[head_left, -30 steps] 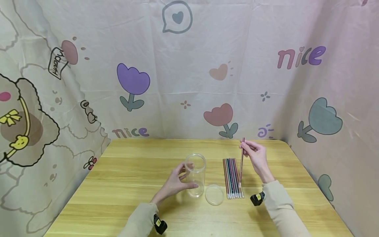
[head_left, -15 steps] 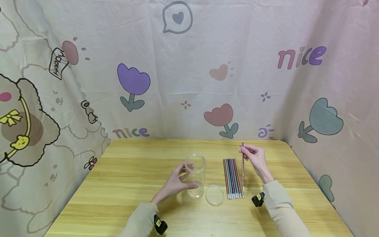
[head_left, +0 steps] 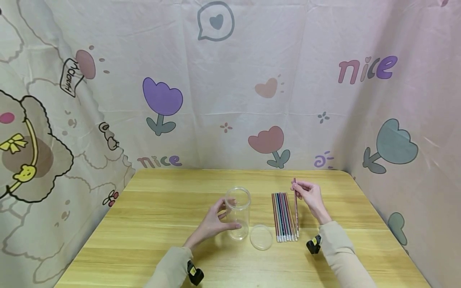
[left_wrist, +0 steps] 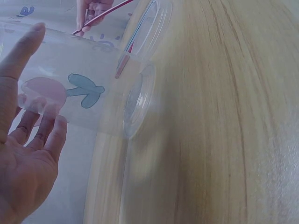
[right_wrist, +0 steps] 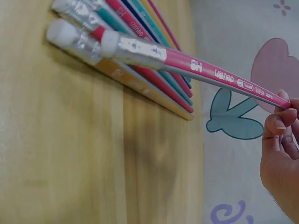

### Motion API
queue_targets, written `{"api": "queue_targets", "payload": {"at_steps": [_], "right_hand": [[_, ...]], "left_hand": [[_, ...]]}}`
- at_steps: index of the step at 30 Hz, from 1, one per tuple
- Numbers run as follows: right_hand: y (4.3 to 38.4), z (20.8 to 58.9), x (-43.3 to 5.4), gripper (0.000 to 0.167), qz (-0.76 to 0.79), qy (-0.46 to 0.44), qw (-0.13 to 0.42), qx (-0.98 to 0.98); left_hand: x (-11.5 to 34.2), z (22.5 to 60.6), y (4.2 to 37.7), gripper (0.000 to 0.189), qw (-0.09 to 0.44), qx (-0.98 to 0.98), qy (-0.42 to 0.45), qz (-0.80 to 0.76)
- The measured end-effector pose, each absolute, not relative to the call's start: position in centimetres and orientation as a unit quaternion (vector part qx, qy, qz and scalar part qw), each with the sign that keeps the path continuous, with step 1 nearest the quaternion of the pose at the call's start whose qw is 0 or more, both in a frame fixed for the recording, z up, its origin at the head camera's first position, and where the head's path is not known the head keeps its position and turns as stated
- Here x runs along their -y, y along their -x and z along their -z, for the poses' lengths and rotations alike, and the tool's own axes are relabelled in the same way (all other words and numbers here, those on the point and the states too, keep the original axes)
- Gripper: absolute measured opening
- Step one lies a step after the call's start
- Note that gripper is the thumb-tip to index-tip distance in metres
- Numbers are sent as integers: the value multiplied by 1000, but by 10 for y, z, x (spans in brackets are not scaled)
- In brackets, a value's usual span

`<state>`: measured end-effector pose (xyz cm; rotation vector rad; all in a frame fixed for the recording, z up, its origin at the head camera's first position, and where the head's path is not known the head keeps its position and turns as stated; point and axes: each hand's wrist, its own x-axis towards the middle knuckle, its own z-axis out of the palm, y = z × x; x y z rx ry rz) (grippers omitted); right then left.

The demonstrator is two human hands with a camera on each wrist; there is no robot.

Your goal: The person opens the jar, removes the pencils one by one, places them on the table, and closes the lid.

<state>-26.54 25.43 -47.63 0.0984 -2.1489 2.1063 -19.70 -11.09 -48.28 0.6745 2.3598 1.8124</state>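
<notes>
A clear plastic jar (head_left: 238,214) stands upright and open-topped on the table. My left hand (head_left: 212,222) holds it from the left, thumb in front and fingers around the back. Through the jar wall in the left wrist view, those fingers (left_wrist: 44,126) show faintly. My right hand (head_left: 310,198) pinches a red pencil (right_wrist: 210,72) by its far end, between thumb and fingertips. The white eraser end of that pencil points down toward the near side, beside a row of pencils (head_left: 281,216). These lie side by side in several colours, erasers toward me.
A round clear lid (head_left: 261,237) lies flat between the jar and the pencil row. The wooden table (head_left: 162,208) meets a printed cloth backdrop (head_left: 223,92) at its back and sides.
My right hand has come down and slightly nearer with the red pencil. Its eraser end has shifted from over the row to just right of it. My left hand and the jar stay put.
</notes>
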Motion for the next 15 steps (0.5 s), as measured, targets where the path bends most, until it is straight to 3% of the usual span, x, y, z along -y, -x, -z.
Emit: {"api": "queue_targets", "payload": {"at_steps": [4, 10, 15], "right_hand": [[262, 474, -253, 11, -699, -31, 61, 712], [284, 507, -269, 55, -692, -59, 51, 718], [290, 516, -273, 46, -693, -53, 40, 717]], "left_hand": [[111, 483, 197, 76, 43, -772, -225, -593], [112, 483, 197, 75, 42, -772, -225, -593], [112, 484, 197, 75, 43, -772, -222, -595]]}}
